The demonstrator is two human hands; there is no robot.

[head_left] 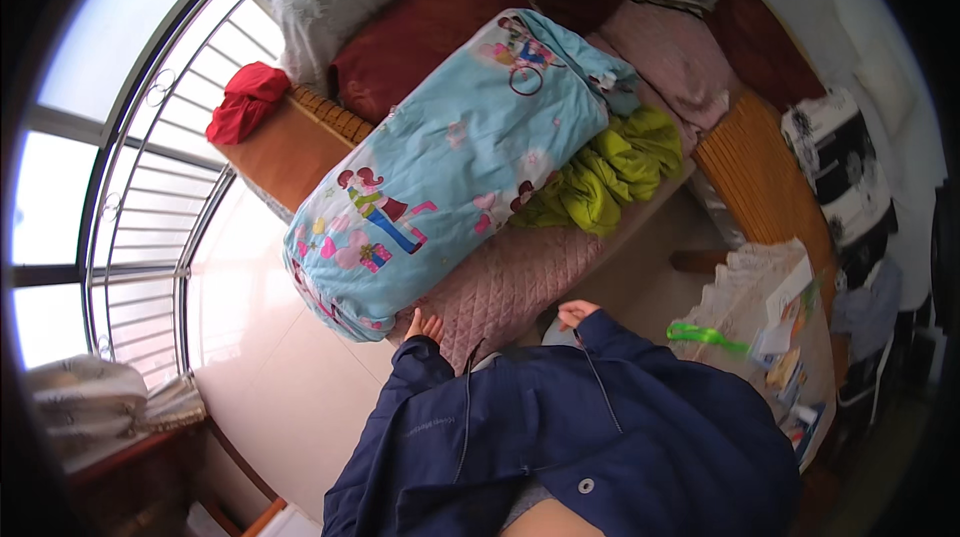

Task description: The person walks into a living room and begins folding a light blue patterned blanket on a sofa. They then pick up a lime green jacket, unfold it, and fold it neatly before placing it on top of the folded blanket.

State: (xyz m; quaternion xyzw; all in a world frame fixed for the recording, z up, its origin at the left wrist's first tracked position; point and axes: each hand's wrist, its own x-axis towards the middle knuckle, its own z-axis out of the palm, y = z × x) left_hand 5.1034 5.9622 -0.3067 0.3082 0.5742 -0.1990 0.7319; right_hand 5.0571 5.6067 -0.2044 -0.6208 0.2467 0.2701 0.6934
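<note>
A folded light-blue quilt (457, 154) printed with cartoon figures lies lengthwise on a sofa or daybed with a pink quilted cover (510, 274). My left hand (425, 326) is by the quilt's lower right end, over the pink cover, fingers spread and nothing in it. Farther right, my right hand (576, 312) is held in front of my jacket with its fingers loosely bent; nothing shows in it. Crumpled yellow-green fabric (600, 177) is bunched against the quilt's right side. Dark red cushions (435, 34) stand behind the quilt.
Red cloth (247, 102) rests on a brown armrest (300, 151). At right, a lace-covered table (712, 304) bears a green plastic item (705, 334) and papers. A railing (142, 214) runs along the windows at left, beside the tiled floor (255, 357).
</note>
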